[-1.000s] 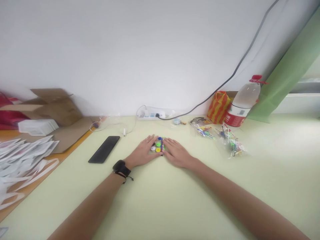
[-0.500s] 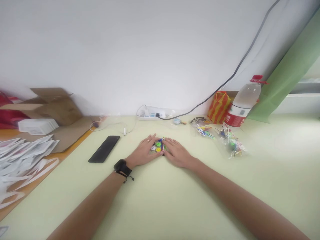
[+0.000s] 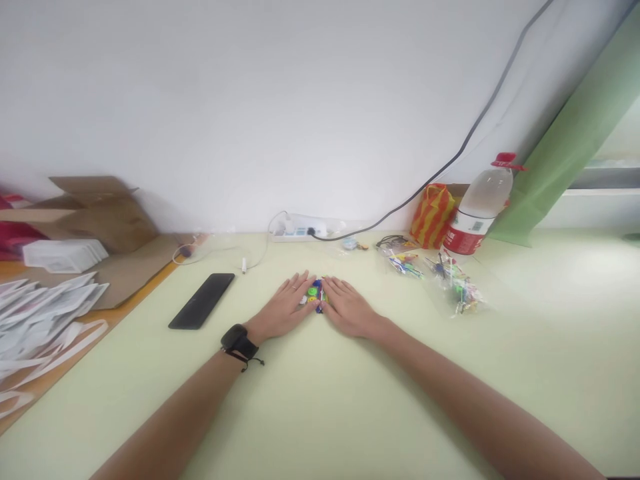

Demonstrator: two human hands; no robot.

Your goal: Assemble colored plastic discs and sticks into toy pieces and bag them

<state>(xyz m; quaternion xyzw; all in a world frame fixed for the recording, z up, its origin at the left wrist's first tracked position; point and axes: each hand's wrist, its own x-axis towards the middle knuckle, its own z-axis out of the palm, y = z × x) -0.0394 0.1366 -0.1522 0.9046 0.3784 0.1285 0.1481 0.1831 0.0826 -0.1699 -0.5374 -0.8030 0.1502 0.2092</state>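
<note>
Small round plastic pieces, among them a green one [image 3: 313, 291], a yellow one [image 3: 313, 300] and a white one [image 3: 303, 301], lie on the table between my hands. Beside them runs a narrow strip of blue, white and red pieces [image 3: 321, 293]; their kind is too small to tell. My left hand [image 3: 285, 307], with a ring and a black wristband, lies with fingers stretched out, partly over the round pieces. From the other side my right hand [image 3: 350, 308] rests flat, its fingertips and thumb against the strip. Both palms hide whatever is under them.
A black phone [image 3: 202, 301] lies to the left, near white packets [image 3: 50, 320] and a cardboard box [image 3: 107, 213]. By the wall are a power strip [image 3: 300, 229] and cables. On the right stand plastic bags of small parts [image 3: 457, 287], a striped bag [image 3: 433, 217] and a large bottle [image 3: 477, 213].
My left hand has slid further over the round pieces, covering more of the white and yellow ones. My right hand stays against the strip. The whole view has shifted slightly.
</note>
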